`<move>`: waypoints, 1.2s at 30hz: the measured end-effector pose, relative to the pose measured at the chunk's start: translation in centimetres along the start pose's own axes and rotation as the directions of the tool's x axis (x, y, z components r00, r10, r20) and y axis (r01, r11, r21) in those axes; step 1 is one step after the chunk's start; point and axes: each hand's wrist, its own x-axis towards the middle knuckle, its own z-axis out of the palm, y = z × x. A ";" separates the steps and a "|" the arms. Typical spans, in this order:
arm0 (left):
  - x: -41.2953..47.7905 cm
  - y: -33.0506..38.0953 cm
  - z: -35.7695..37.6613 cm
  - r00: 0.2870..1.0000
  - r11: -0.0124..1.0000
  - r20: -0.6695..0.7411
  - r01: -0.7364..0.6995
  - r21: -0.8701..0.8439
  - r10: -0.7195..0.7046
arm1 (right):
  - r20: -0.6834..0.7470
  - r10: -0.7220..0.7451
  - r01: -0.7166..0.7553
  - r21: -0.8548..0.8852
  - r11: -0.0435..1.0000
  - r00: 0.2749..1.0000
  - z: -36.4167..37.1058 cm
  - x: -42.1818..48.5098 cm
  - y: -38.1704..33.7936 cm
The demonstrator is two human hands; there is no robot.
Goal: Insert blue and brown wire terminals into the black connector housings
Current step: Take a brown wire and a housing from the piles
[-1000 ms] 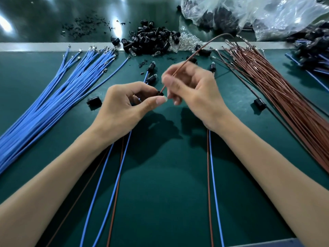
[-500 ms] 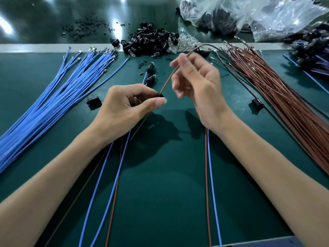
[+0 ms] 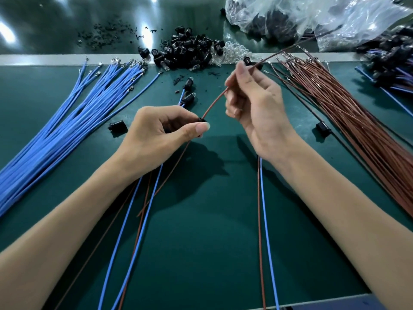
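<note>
While the left hand [image 3: 156, 133] pinches the black housing [image 3: 201, 120]: brown wire [image 3: 212, 104] seems to sit at its mouth.
Right hand [image 3: 257, 108]: fingers [image 3: 241, 71] grip this wire.
Next: probably push straight, then pull lightly to check.

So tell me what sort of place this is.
Probably a wire-harness assembly bench in a factory: a dark green work mat, sorted bundles of thin blue wires and brown wires with metal terminals, and a heap of small black plastic connector housings.

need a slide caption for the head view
Left hand pinches a black connector housing while right hand holds the brown wire leading to it.
</note>
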 end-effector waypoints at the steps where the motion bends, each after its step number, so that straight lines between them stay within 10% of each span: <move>1: 0.0 0.0 0.0 1.000 1.000 -0.002 0.004 -0.001 -0.004 | 0.045 -0.020 0.026 -0.132 0.991 0.999 -0.1 -0.1 0.0; 4: 0.0 0.1 0.0 1.000 1.000 0.003 0.007 0.007 -0.007 | 0.186 -0.011 0.092 -0.430 0.898 0.982 0.1 -0.4 0.4; 9: 0.0 0.1 -0.1 1.000 1.000 0.002 0.004 0.001 -0.004 | 0.031 -0.050 0.053 -0.122 0.991 0.998 -0.1 0.0 -0.2; 15: -0.1 0.2 -0.2 1.000 1.000 0.013 0.004 0.015 -0.004 | 0.197 -0.050 0.117 -0.344 0.932 0.979 0.0 -0.4 0.1; 21: 0.0 0.2 -0.3 1.000 1.000 0.006 0.008 -0.011 -0.008 | 0.083 -0.072 0.083 -0.134 0.988 0.994 0.0 -0.3 -0.4; 36: 0.0 0.1 -0.2 1.000 0.999 -0.023 -0.013 -0.032 0.013 | 0.258 -0.085 0.169 -0.324 0.931 0.962 0.7 -0.8 0.6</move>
